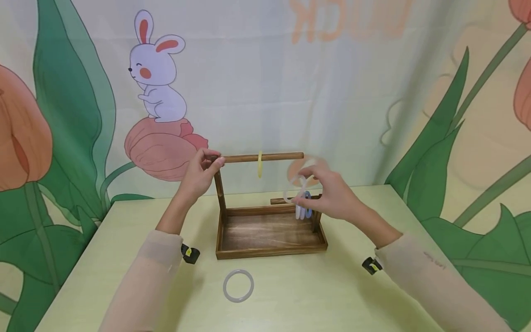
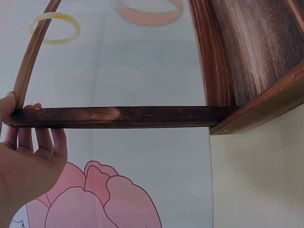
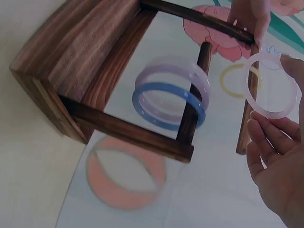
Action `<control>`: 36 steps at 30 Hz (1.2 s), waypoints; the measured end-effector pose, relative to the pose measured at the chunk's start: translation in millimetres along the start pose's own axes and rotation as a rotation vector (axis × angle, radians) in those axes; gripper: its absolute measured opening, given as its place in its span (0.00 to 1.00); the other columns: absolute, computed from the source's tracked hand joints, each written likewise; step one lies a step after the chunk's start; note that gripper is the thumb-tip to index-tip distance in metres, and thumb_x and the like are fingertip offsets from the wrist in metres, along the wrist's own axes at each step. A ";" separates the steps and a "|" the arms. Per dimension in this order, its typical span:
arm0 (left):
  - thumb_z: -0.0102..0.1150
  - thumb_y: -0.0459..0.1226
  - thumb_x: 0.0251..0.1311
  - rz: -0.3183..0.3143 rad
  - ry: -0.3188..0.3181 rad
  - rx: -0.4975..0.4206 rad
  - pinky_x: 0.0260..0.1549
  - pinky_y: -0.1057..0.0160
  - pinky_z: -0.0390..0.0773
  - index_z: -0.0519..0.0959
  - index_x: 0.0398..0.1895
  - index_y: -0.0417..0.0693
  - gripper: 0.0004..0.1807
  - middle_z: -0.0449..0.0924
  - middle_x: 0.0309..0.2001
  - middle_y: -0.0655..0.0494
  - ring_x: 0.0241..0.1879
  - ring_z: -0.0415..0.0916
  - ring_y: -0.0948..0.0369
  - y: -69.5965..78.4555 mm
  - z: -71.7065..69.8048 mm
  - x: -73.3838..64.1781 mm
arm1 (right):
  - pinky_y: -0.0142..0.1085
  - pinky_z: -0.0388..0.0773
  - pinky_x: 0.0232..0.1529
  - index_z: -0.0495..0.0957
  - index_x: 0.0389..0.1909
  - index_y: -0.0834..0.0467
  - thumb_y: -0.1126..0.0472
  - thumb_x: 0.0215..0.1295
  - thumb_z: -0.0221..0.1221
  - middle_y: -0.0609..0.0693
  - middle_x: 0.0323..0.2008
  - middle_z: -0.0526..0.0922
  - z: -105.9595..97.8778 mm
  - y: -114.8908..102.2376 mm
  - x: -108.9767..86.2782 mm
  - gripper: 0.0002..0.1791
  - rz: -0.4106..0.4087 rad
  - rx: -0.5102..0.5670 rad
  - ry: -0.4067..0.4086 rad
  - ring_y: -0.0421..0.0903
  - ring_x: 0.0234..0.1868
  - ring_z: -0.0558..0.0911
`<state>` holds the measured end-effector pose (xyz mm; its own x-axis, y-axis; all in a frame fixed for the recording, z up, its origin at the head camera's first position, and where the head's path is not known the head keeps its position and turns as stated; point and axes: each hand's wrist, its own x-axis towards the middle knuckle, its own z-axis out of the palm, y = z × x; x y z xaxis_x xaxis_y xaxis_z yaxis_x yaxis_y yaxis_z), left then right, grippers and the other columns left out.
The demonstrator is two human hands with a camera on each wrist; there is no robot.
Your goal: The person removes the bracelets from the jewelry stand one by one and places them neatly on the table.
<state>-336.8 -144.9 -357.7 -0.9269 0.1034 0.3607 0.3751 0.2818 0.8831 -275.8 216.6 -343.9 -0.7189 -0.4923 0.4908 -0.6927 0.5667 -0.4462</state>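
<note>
My left hand grips the top corner of a wooden stand, where the left post meets the upper bar. A yellow bangle hangs near the middle of that bar. Between thumb and fingers, my right hand pinches a pale pinkish bangle, close to the upper bar's free end in the head view. On the shorter lower bar hang a blue bangle and pale lilac bangles, partly overlapped by the right hand's bangle in the head view.
A grey bangle lies flat on the pale table in front of the stand. The stand's base is a shallow rimmed tray. Behind the table hangs a printed curtain with a rabbit and tulips.
</note>
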 end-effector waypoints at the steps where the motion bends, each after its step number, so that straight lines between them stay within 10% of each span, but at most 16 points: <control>1: 0.58 0.49 0.69 0.000 0.003 -0.001 0.47 0.58 0.71 0.71 0.56 0.45 0.22 0.79 0.48 0.46 0.52 0.76 0.50 0.2 -0.2 0.0 | 0.44 0.75 0.50 0.75 0.55 0.48 0.38 0.53 0.71 0.38 0.52 0.77 1.7 -2.6 -0.4 0.32 0.011 0.005 -0.003 0.43 0.52 0.77; 13: 0.58 0.48 0.69 0.005 0.007 0.008 0.49 0.58 0.72 0.71 0.56 0.44 0.21 0.79 0.48 0.46 0.50 0.77 0.55 1.4 1.2 -1.1 | 0.47 0.80 0.39 0.75 0.58 0.53 0.39 0.52 0.72 0.44 0.51 0.79 26.9 -16.9 -8.7 0.36 -0.013 0.053 -0.044 0.46 0.46 0.79; 36: 0.58 0.50 0.69 -0.017 0.007 0.010 0.49 0.57 0.70 0.71 0.56 0.46 0.22 0.79 0.48 0.47 0.51 0.76 0.51 -1.5 -0.2 -0.5 | 0.44 0.74 0.56 0.75 0.57 0.53 0.42 0.53 0.72 0.45 0.57 0.78 58.2 -30.4 -23.2 0.34 -0.115 0.055 -0.130 0.41 0.59 0.73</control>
<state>-337.0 -145.6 -359.1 -0.9329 0.0915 0.3483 0.3595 0.2932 0.8859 -241.5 172.3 -385.3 -0.6340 -0.6348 0.4416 -0.7702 0.4667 -0.4347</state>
